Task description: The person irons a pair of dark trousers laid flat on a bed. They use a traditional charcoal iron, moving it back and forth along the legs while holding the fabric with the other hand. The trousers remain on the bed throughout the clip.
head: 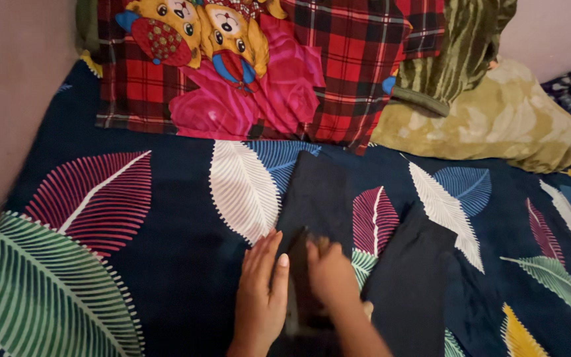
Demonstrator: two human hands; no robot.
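Observation:
A black garment [318,192], seemingly trousers, lies spread on a navy bedsheet with large coloured leaves [133,218]. One leg runs up toward the pillows and the other [411,277] angles to the right. My left hand [262,291] rests flat on the left edge of the garment, fingers straight and together. My right hand [330,274] lies just beside it on the cloth, its fingers curled over a raised fold [299,277] that stands between the two hands. The lower part of the garment is cut off by the frame's edge.
A red plaid pillow with pink flowers and cartoon bears [232,66] lies at the head of the bed. A green and yellow blanket [490,112] is heaped at the back right. A plain wall [8,99] borders the bed on the left.

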